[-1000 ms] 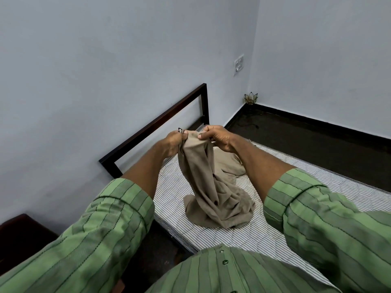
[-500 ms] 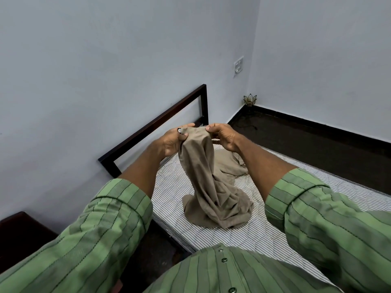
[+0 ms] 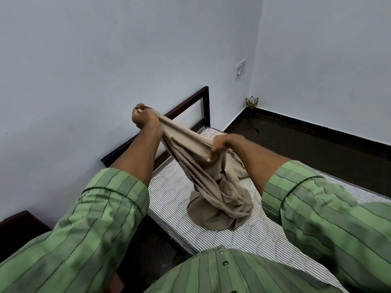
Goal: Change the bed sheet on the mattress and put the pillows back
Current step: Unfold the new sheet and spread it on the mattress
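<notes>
Beige, one bed sheet (image 3: 213, 187) heaps mid-mattress (image 3: 243, 235); two hands, left hand (image 3: 146, 119) and right hand (image 3: 222, 144), grip its edge.

shirt (image 3: 222, 273): green, dark stripes | front buttons | sleeves (image 3: 110, 206): pushed to elbows

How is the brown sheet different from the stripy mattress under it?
The brown sheet is plain tan; the mattress is white with thin dark stripes. The sheet is bunched and wrinkled, its top pulled up between the left hand and right hand; the mattress lies flat on the bed frame. The sheet covers only a small patch, while the mattress fills the bed. Both look like cloth.
</notes>
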Demonstrator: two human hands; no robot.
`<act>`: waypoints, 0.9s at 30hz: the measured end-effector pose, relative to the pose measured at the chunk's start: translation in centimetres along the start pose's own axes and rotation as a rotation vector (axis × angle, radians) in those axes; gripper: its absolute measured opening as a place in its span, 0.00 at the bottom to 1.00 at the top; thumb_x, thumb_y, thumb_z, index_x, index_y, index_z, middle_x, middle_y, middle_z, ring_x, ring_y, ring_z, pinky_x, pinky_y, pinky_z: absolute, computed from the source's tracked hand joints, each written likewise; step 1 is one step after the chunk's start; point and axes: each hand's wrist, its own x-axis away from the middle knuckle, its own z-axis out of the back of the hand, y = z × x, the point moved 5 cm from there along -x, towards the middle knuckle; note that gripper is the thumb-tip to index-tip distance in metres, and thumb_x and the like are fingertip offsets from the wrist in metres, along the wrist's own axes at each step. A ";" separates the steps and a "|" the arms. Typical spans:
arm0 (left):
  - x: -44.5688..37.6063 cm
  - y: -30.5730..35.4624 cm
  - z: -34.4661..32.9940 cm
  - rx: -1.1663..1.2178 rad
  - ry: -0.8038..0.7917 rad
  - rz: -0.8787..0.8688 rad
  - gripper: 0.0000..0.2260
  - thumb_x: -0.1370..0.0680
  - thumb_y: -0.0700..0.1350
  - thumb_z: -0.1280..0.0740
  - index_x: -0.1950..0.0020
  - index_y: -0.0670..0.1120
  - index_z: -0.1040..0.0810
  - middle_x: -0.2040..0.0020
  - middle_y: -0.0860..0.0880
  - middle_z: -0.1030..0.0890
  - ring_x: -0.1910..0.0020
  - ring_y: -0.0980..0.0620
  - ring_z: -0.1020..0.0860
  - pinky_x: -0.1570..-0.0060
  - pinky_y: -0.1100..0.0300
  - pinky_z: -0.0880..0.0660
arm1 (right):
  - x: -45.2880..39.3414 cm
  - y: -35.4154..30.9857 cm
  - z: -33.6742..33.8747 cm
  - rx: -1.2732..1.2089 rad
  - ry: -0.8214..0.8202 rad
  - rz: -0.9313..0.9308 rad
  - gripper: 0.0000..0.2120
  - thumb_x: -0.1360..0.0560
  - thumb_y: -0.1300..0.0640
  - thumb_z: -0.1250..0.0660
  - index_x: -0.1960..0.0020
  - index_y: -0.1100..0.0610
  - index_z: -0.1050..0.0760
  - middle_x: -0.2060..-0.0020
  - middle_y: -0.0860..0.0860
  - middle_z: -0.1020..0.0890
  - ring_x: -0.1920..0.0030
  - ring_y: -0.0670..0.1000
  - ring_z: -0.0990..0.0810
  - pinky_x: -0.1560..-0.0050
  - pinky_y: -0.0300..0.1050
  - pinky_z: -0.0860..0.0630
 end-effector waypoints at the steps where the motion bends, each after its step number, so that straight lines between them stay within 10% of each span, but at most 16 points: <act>1: -0.3 -0.1 0.7 -0.021 0.023 -0.005 0.15 0.19 0.35 0.44 0.50 0.47 0.18 0.58 0.53 0.20 0.61 0.54 0.22 0.63 0.69 0.28 | 0.1 0.5 0.0 0.038 0.022 -0.033 0.20 0.32 0.43 0.20 0.56 0.59 0.20 0.53 0.55 0.18 0.55 0.55 0.20 0.61 0.42 0.29; 6: 0.0 -2.9 0.2 -0.612 -0.614 -0.219 0.21 0.25 0.59 0.27 0.39 0.48 0.21 0.45 0.53 0.18 0.47 0.55 0.19 0.48 0.63 0.24 | 0.8 -1.4 2.1 -0.495 0.379 0.107 0.10 0.33 0.53 0.33 0.63 0.60 0.21 0.67 0.53 0.24 0.63 0.53 0.24 0.63 0.45 0.34; 10: 4.9 -6.0 -1.8 -1.227 -1.308 -0.426 0.19 0.29 0.56 0.21 0.44 0.48 0.19 0.47 0.51 0.18 0.48 0.53 0.18 0.51 0.60 0.24 | 2.5 -5.3 4.1 -0.889 0.384 0.335 0.13 0.32 0.69 0.33 0.72 0.57 0.25 0.77 0.41 0.26 0.74 0.39 0.30 0.68 0.35 0.33; 13: 5.8 -4.9 -2.3 -1.339 -1.113 -0.726 0.02 0.26 0.45 0.31 0.58 0.48 0.22 0.56 0.46 0.18 0.53 0.43 0.19 0.58 0.56 0.29 | 2.1 -5.2 5.0 -0.884 0.308 0.362 0.08 0.29 0.69 0.26 0.62 0.57 0.18 0.70 0.43 0.18 0.68 0.39 0.23 0.64 0.34 0.26; 17: 6.3 -3.7 -1.6 -1.245 -0.967 -0.940 0.08 0.31 0.46 0.37 0.53 0.52 0.23 0.55 0.53 0.16 0.51 0.44 0.19 0.52 0.49 0.22 | 0.6 -2.2 2.9 -0.830 0.191 0.229 0.11 0.31 0.63 0.21 0.51 0.61 0.18 0.60 0.53 0.18 0.59 0.50 0.20 0.61 0.42 0.21; 22: 5.3 -1.9 -1.2 -0.904 -0.727 -0.831 0.11 0.32 0.46 0.42 0.56 0.46 0.22 0.58 0.47 0.17 0.56 0.42 0.21 0.58 0.51 0.24 | 0.8 1.4 -2.0 -0.882 0.145 0.082 0.14 0.18 0.56 0.31 0.60 0.62 0.22 0.78 0.48 0.28 0.75 0.47 0.27 0.64 0.47 0.18; 27: 4.4 -1.5 -1.8 -0.917 -0.759 -0.638 0.07 0.31 0.46 0.42 0.68 0.47 0.32 0.69 0.51 0.25 0.65 0.45 0.26 0.66 0.54 0.35 | 1.3 1.9 1.5 -1.157 0.374 0.037 0.14 0.19 0.62 0.36 0.64 0.54 0.26 0.68 0.48 0.23 0.65 0.47 0.27 0.63 0.43 0.30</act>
